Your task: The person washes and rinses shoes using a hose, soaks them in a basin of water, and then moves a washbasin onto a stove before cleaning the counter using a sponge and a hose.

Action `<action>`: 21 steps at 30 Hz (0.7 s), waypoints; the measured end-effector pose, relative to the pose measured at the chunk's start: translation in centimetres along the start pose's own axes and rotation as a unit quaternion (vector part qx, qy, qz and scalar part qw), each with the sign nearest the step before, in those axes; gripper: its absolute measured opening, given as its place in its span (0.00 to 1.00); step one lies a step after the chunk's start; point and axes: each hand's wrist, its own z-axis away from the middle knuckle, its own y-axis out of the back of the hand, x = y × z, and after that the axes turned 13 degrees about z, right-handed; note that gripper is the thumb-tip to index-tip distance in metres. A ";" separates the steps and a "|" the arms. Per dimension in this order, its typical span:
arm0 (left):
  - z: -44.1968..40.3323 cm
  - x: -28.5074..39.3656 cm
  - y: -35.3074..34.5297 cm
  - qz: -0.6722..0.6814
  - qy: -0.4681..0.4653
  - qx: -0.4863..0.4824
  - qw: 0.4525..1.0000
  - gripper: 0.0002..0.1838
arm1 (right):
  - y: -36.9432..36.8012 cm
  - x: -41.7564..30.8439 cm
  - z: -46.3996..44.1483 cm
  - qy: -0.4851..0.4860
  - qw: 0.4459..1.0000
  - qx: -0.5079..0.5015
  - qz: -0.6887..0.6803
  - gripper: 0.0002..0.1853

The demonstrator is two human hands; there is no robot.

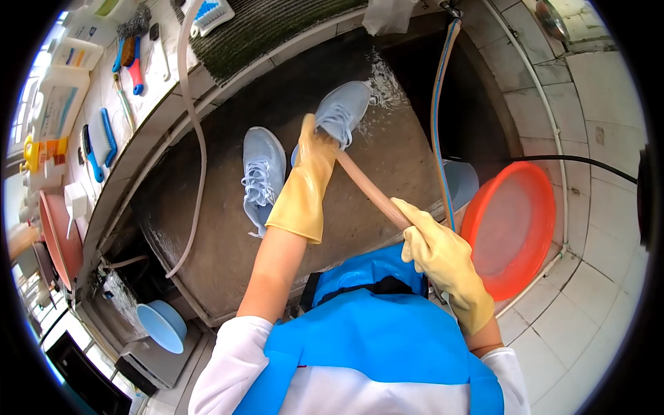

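Two light grey-blue sneakers are on the wet dark slab [387, 159]. My left hand [311, 173], in a yellow rubber glove, grips one laced sneaker [346, 107] near its opening, with the toe pointing away from me. The fingers are partly hidden behind the shoe. The other sneaker [264, 166] lies to the left, beside my left wrist, touched by neither hand. My right hand [439, 259], gloved too, is closed around a pinkish hose [372, 190]. The hose's far end reaches the held sneaker by my left glove. Water splashes on the slab past the toe.
An orange-red basin [512, 228] of cloudy water stands right, by a grey-blue bucket [460, 183]. A striped hose [436, 111] hangs from a tap. Brushes [104, 135] and bottles line the left ledge. A light-blue basin [162, 325] sits lower left.
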 end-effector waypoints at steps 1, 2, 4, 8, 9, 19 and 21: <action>0.3 0.1 -0.9 0.054 0.012 0.052 0.997 0.24 | 0.1 -0.1 -0.2 -0.004 1.000 0.013 -0.005 0.23; 0.9 0.2 -1.9 0.109 0.023 0.105 0.988 0.26 | 0.1 -0.1 -0.3 -0.007 1.000 0.025 -0.010 0.22; 1.1 -0.3 -2.3 0.124 0.037 0.089 0.988 0.32 | -0.1 0.3 -0.7 -0.001 1.000 0.013 0.000 0.22; -1.2 -0.9 1.7 -0.271 -0.087 0.044 0.958 0.28 | 1.0 -1.1 -1.5 -0.054 0.997 -0.022 -0.052 0.22; -0.4 -1.0 2.7 -0.489 -0.154 0.003 0.859 0.27 | 1.2 -1.0 -1.9 -0.051 0.997 -0.019 -0.051 0.22; 6.5 -2.1 -3.1 -0.282 -0.106 0.261 0.917 0.39 | 1.5 0.5 -4.4 -0.065 0.993 0.049 -0.091 0.24; -0.1 -2.3 1.8 -0.214 -0.112 0.235 0.941 0.41 | 1.4 1.0 -4.6 -0.055 0.983 0.082 -0.152 0.24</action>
